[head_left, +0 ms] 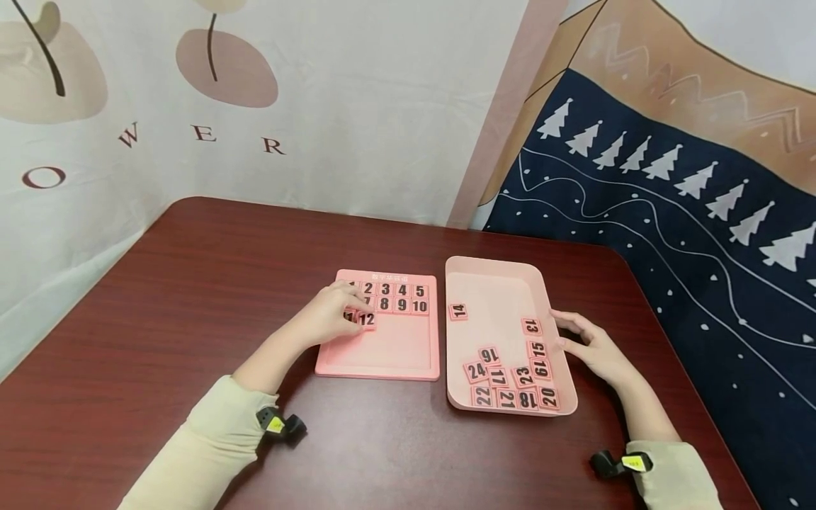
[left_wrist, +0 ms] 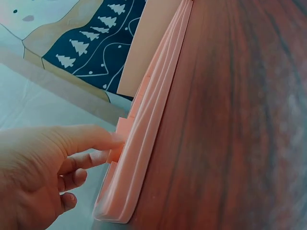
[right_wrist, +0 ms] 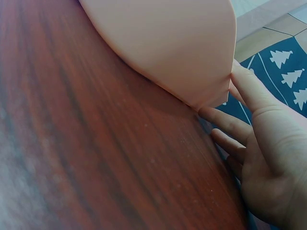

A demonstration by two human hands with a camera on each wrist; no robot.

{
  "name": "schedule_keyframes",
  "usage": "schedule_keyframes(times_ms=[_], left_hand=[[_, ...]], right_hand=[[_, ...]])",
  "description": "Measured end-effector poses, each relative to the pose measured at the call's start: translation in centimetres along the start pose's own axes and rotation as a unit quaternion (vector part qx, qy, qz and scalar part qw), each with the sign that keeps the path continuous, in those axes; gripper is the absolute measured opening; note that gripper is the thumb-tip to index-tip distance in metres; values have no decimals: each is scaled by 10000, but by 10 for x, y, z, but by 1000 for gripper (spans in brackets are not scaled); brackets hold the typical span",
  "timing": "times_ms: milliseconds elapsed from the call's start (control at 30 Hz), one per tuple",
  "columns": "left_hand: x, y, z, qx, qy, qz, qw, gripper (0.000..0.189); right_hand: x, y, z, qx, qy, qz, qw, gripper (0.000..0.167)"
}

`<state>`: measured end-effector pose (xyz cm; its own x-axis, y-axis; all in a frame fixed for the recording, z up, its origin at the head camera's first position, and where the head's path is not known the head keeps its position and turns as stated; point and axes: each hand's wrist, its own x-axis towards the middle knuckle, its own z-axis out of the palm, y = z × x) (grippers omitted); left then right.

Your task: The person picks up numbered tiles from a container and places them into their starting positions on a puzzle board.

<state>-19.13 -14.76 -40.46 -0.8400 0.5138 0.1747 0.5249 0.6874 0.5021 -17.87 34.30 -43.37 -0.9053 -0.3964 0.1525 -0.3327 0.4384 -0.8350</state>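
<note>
We see the left hand (head_left: 324,314) pinch tile 12 (head_left: 367,321) on the board (head_left: 389,354), with free room below it; the right hand (head_left: 596,350) holds the tray (head_left: 494,294) at its right edge.

Board (head_left: 395,350): is lying on the table (head_left: 223,276), just left of the tray (head_left: 491,290).
Tile 12 (head_left: 367,321): is showing at the board's third row from the far edge, below the left hand (head_left: 328,312).
Tile 14 (head_left: 457,312): is lying in the tray, near its left wall.
Tile 20 (head_left: 548,398): is occupying the tray's near right corner.
Right hand (head_left: 589,347): is touching the tray's right wall.
Cloth (head_left: 370,106): is hanging behind the table.
</note>
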Motion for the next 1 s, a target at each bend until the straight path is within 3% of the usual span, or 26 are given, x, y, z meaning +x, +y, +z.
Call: schedule_keyframes(times_ms=[133, 567, 767, 1000], left_hand=[[0, -1, -1, 41, -162, -253, 9995, 28], [-1, -2, -5, 131, -282, -559, 9980, 25], [-2, -3, -5, 232, -128, -487, 9985, 22], [-1, 0, -6, 120, -111, -675, 9976, 18]], right_hand=[[0, 0, 0, -42, 2, -3, 10000, 48], [0, 1, -1, -2, -3, 46, 10000, 49], [1, 0, -1, -19, -29, 49, 10000, 49], [0, -1, -1, -29, -22, 73, 10000, 49]])
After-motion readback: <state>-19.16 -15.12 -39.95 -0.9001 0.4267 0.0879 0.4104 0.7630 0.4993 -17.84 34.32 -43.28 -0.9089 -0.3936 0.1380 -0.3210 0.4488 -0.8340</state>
